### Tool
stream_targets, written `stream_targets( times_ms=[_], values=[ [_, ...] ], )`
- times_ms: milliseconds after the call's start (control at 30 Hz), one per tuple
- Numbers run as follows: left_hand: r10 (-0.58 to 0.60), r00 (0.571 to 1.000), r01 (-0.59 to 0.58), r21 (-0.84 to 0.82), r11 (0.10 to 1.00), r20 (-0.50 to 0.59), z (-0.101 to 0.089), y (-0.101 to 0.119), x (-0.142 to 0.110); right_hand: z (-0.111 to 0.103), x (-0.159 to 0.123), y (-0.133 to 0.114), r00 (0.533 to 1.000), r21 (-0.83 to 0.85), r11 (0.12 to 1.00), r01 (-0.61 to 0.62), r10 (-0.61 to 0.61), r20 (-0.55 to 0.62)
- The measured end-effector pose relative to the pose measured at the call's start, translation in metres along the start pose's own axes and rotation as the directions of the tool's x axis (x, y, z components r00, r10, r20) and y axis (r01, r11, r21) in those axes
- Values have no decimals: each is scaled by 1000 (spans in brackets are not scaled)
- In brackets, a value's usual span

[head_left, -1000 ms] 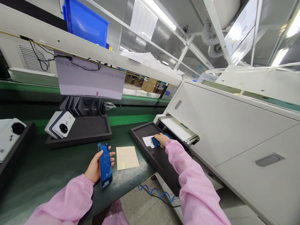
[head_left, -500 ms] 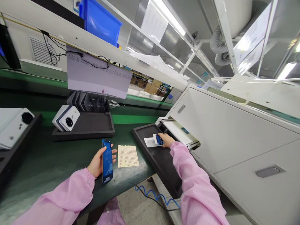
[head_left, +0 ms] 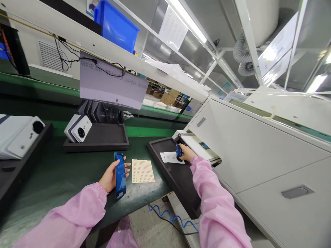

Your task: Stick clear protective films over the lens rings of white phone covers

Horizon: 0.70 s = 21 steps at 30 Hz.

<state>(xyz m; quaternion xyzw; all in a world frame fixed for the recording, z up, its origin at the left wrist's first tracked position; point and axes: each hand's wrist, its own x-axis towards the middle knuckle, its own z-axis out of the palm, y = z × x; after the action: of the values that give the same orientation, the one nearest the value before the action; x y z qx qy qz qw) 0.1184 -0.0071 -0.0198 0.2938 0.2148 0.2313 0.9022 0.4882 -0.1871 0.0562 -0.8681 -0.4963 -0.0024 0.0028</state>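
Note:
My left hand (head_left: 109, 178) is closed around a phone (head_left: 120, 179) with a blue-filmed front, held upright over the green table, thumb on its face. Just right of it lies a cream sheet of small red-marked stickers (head_left: 143, 171). My right hand (head_left: 188, 153) grips another blue-faced phone (head_left: 179, 151), tilted on edge above a black tray (head_left: 178, 177); my fingers cover part of it. Beneath and left of that phone, white flat panels (head_left: 170, 157) lie overlapping in the tray.
A conveyor belt (head_left: 193, 142) carrying a blue-faced piece (head_left: 204, 145) leads out of a grey cabinet (head_left: 258, 144) at the right. White phones (head_left: 81, 131) lean in a back tray (head_left: 111, 134), and more white phones (head_left: 20, 137) stand at far left. A monitor's back (head_left: 111, 82) hangs behind.
My right hand has lifted and tilted its phone up off the white panels, uncovering more of them. A blue-faced piece has appeared on the belt. My left hand keeps its phone.

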Motion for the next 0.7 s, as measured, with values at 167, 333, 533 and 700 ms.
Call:
stream_targets(
  times_ms=[167,333,533,700],
  values=[
    [197,980,-196,92,976,-1,4,7,-7,-42,-20,-42,975,260,962,85,-26,-222],
    [459,888,-434,288,853,-19,8,21,-26,-56,-42,-148,877,770,421,480,-228,-422],
    [613,786,-549,544,635,78,-17,31,-46,-14,-33,-246,870,945,144,295,-450,-203],
    [567,813,-537,546,643,133,-37,37,-54,5,-21,-292,843,951,183,248,-525,-119]
  ],
)
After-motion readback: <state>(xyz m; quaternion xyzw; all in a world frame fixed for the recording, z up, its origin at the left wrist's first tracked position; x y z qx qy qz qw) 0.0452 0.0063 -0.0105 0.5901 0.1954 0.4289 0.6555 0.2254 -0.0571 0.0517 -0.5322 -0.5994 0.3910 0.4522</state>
